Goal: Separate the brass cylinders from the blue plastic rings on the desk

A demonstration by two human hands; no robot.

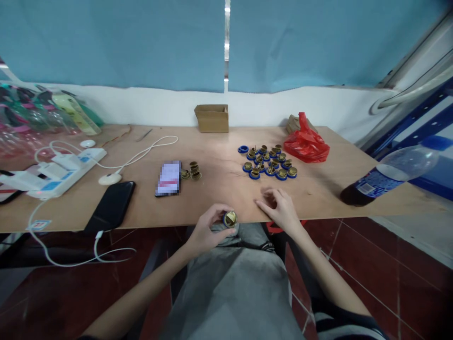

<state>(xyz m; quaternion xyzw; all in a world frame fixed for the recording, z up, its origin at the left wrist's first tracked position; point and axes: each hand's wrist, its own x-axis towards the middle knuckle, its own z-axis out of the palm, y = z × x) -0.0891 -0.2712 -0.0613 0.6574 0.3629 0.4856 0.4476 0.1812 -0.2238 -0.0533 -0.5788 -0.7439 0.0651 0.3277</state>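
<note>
A blue-rimmed gold piece [230, 219] is being pinched by the left hand [206, 231] at the table's [222, 158] near edge; the right hand [282, 208] is curling loosely, thumb and fingers apart. Beyond, roughly fifteen similar pieces [281, 174] are lying near one red bag [307, 145]. One box [214, 119] and one bottle [385, 175] are standing on the wood. Blue sheeting [141, 42] is covering the wall above; red tiles [371, 264] are showing below.

From where I operate, I see a plain wooden table [219, 189] against a white wall [159, 106]. Above, two blue sheets [113, 42] cover the upper part, with a narrow bright strip [227, 38] between them. The floor [368, 269] has dark red tiles with pale joints. On the right stands a blue metal frame [433, 184].
</note>
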